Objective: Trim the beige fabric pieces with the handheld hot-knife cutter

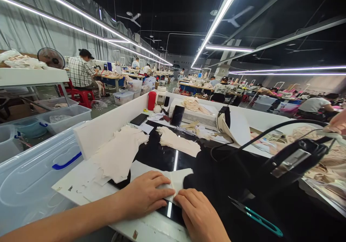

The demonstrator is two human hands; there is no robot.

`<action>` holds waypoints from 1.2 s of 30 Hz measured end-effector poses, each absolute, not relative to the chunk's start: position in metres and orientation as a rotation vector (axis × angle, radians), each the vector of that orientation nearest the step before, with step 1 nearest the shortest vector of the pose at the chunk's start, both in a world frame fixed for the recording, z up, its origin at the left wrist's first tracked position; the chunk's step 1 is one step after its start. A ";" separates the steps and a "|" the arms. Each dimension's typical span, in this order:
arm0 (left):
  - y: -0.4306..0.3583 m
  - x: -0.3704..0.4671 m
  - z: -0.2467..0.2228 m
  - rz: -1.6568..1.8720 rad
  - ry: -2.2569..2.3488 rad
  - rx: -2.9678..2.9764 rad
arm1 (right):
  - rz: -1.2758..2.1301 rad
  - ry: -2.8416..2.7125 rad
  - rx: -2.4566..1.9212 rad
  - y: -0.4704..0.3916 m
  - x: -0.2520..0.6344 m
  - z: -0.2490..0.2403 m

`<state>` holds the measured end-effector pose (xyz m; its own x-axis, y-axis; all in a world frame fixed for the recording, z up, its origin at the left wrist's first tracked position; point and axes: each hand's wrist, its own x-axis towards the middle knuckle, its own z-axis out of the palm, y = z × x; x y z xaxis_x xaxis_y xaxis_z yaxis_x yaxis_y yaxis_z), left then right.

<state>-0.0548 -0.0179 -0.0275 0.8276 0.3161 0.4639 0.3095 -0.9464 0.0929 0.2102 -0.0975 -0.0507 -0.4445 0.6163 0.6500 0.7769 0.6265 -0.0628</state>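
Note:
A white cloth piece (177,179) lies on the glossy black work surface (213,195) in front of me. My left hand (144,193) rests flat on its near left part, fingers stretched to the right. My right hand (198,211) has its fingers close together at the cloth's near edge, with the thumb hidden; it seems to pinch that edge. Beyond the hands lie a stack of cream cloth pieces (119,152) on the left and a smaller cream piece (180,141). Teal-handled thread snips (259,218) lie right of my right hand.
A black device with a metal plate (293,159) and cable stands at right, near another person's hand (337,123). Behind are phones (177,115), a white vented box (198,118) and a white visor (235,124). Plastic bins (35,184) stand left; several people sew further back.

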 end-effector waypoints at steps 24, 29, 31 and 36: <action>-0.013 -0.055 -0.027 0.708 0.564 2.996 | -0.670 -2.260 -0.941 -0.100 0.206 -0.054; -0.015 -0.056 -0.026 0.739 0.571 2.996 | -0.703 -2.256 -0.913 -0.101 0.204 -0.050; -0.015 -0.056 -0.025 0.740 0.581 3.000 | -0.712 -2.262 -0.915 -0.101 0.205 -0.052; -0.015 -0.055 -0.026 0.756 0.586 3.003 | -0.783 -2.275 -0.933 -0.103 0.207 -0.057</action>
<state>-0.0547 -0.0155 -0.0259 0.8157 0.3521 0.4589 0.3568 -0.9308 0.0799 0.2067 -0.1035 -0.0567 -0.6050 0.4273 0.6719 0.7504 0.5882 0.3016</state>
